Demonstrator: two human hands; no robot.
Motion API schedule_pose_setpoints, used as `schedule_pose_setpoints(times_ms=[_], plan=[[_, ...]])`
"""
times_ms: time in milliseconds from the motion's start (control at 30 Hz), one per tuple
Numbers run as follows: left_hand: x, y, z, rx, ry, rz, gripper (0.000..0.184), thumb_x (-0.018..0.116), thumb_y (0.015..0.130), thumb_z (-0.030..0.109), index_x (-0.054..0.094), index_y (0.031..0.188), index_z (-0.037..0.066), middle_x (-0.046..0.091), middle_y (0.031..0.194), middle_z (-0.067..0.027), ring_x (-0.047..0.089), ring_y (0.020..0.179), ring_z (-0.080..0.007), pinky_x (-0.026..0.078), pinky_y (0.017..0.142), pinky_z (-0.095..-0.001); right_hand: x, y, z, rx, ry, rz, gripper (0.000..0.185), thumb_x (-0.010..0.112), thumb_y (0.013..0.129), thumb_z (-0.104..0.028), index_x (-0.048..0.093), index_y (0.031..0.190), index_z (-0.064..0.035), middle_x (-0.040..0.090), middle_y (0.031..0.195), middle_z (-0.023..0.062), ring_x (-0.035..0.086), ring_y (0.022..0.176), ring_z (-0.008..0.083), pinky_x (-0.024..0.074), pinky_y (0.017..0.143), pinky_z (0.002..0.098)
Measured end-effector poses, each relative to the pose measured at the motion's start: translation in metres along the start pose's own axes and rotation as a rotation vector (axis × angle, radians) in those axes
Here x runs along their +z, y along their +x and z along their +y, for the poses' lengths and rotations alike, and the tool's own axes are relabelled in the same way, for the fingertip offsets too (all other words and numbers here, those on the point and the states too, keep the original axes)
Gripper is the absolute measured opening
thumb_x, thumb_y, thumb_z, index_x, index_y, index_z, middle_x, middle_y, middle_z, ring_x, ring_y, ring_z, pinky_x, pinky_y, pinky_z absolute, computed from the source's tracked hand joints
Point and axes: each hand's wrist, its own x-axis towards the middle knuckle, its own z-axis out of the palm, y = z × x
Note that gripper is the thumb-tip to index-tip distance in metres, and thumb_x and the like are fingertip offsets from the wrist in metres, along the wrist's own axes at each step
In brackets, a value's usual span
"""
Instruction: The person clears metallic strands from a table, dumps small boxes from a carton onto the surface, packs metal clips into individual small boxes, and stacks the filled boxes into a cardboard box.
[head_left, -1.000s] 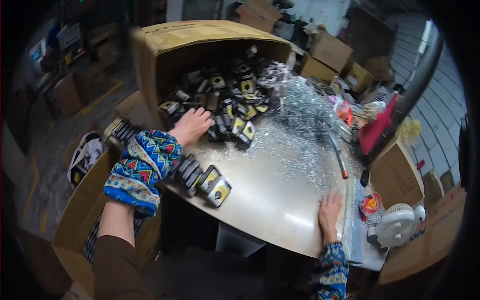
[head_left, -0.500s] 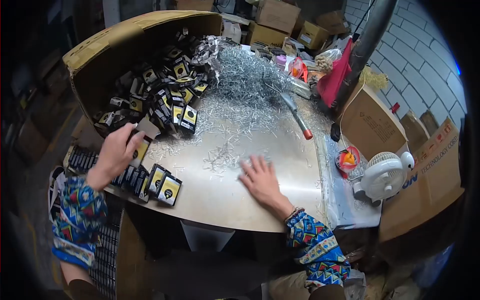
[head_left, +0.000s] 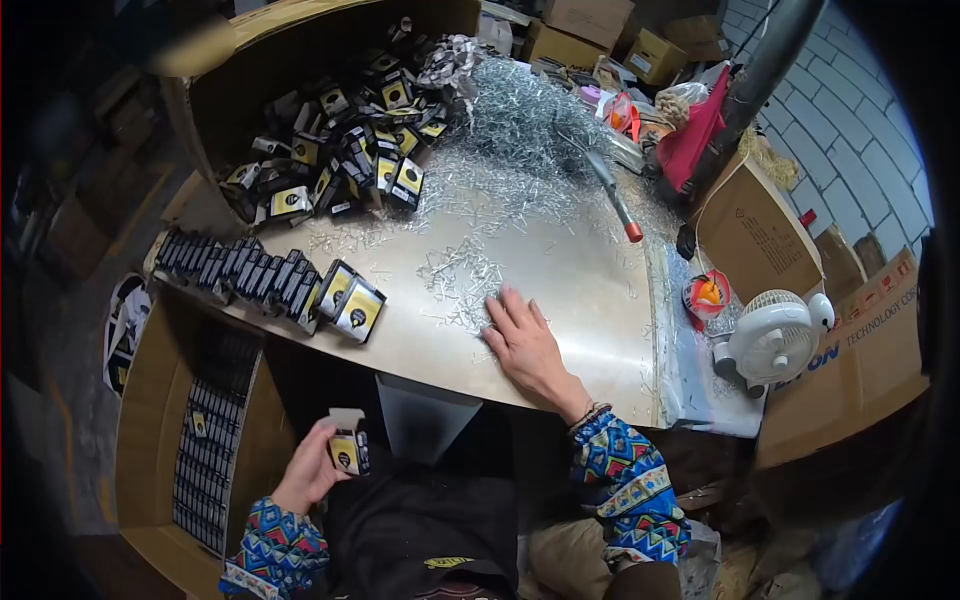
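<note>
Holding one black-and-yellow box (head_left: 346, 457) by its side, left hand (head_left: 305, 468) has fingers and thumb closed around it, pale flap (head_left: 347, 420) up, in front of the torso and lower in view than the near edge of the metal-topped table (head_left: 440, 385). Right hand (head_left: 526, 348) lies palm down on the tabletop, fingers loosely spread, nothing seen gripped. Key relation: small patch of loose metal pins (head_left: 462, 282) sits just beyond and left of the right fingertips, seemingly touching them at its near edge; pins point every which way, no shared long axis. Right hand is much nearer to that patch; the box is well apart from it, toward the body and left, long side roughly upright in view. Bigger pin heap (head_left: 510, 115) is farther back; row of filled-looking boxes (head_left: 245, 268) runs along the table's left edge. Can't make out: box interior, anything under the right palm, fingertips behind the box. Left sleeve (head_left: 275, 550) is cut off at the bottom; large carton's flap (head_left: 195, 48) is blurred, top left.
</note>
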Motion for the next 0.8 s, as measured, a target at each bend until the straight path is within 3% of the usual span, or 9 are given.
schedule_pose_setpoints(times_ms=[100, 267, 333, 600, 700, 800], plan=[[-0.023, 0.011, -0.035, -0.034, 0.288, 0.127, 0.029, 0.049, 0.098, 0.019, 0.054, 0.124, 0.006, 0.062, 0.107, -0.0069, 0.06, 0.083, -0.0112, 0.049, 0.067, -0.0211, 0.013, 0.006, -0.021, 0.091, -0.146, 0.01, 0.051, 0.044, 0.102, -0.032, 0.041, 0.144, -0.0027, 0.037, 0.152, 0.0165, 0.03, 0.143, 0.0328, 0.0259, 0.117, 0.0446], [-0.012, 0.027, -0.068, 0.008, 0.604, 0.003, 0.024, 0.056, 0.093, 0.016, 0.06, 0.114, 0.005, 0.062, 0.098, -0.0041, 0.055, 0.076, -0.0087, 0.043, 0.062, -0.0189, 0.029, 0.018, -0.044, 0.077, 0.008, 0.141, 0.052, 0.041, 0.103, -0.033, 0.038, 0.145, -0.0016, 0.034, 0.154, 0.0183, 0.028, 0.144, 0.0324, 0.0241, 0.117, 0.0459], [-0.008, 0.033, -0.081, -0.012, 0.551, -0.012, 0.023, 0.057, 0.092, 0.015, 0.061, 0.112, 0.005, 0.061, 0.096, -0.0035, 0.054, 0.075, -0.0083, 0.042, 0.061, -0.0188, 0.036, 0.021, -0.056, -0.011, -0.051, -0.043, 0.053, 0.04, 0.103, -0.033, 0.039, 0.143, 0.0012, 0.03, 0.154, 0.0216, 0.027, 0.144, 0.0356, 0.0227, 0.118, 0.047], [0.001, 0.029, -0.092, -0.06, 0.343, 0.0, 0.018, 0.06, 0.088, 0.011, 0.064, 0.105, 0.005, 0.06, 0.085, -0.0003, 0.049, 0.069, -0.0066, 0.038, 0.058, -0.018, 0.039, -0.03, -0.143, 0.034, 0.01, -0.006, 0.05, 0.046, 0.101, -0.022, 0.038, 0.139, 0.0088, 0.035, 0.149, 0.0254, 0.032, 0.142, 0.0363, 0.0281, 0.116, 0.0487], [0.002, 0.03, -0.091, -0.039, 0.35, -0.001, 0.018, 0.06, 0.087, 0.009, 0.063, 0.105, 0.005, 0.061, 0.083, -0.0006, 0.05, 0.069, -0.0067, 0.038, 0.058, -0.0176, 0.018, -0.035, -0.147, 0.05, 0.162, -0.061, 0.047, 0.049, 0.099, -0.016, 0.04, 0.14, 0.0055, 0.041, 0.147, 0.024, 0.037, 0.139, 0.0364, 0.03, 0.115, 0.0486], [0.0, 0.026, -0.091, -0.122, 0.212, -0.02, 0.019, 0.06, 0.087, 0.007, 0.062, 0.107, 0.005, 0.061, 0.085, -0.0012, 0.052, 0.07, -0.007, 0.039, 0.059, -0.0171, 0.017, -0.037, -0.138, 0.02, 0.336, 0.085, 0.043, 0.052, 0.096, -0.009, 0.045, 0.138, 0.0015, 0.043, 0.145, 0.0222, 0.042, 0.136, 0.0363, 0.0313, 0.114, 0.0465]])
